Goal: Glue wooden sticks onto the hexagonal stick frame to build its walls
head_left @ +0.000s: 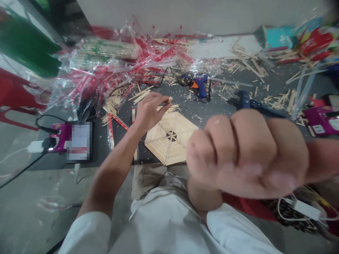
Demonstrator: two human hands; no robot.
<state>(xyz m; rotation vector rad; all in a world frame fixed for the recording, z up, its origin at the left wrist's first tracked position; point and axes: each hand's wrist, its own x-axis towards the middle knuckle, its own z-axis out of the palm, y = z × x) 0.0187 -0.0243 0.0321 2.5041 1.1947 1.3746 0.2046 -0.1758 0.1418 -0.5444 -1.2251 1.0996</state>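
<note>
A hexagonal panel of pale wooden sticks lies at the table's front edge, with a small opening at its centre. Above its upper left side, my left hand pinches some short wooden pieces between thumb and fingertips. Close to the camera, my right hand is curled into a fist and covers the area right of the panel. Whatever its fingers may hold is hidden. A blue glue gun with an orange part lies behind the panel.
Blue cutters lie to the right among scattered stick offcuts. Crumpled plastic wrappers and bundled sticks fill the back left. A phone and a purple power strip sit at the left edge. A red stool stands beyond.
</note>
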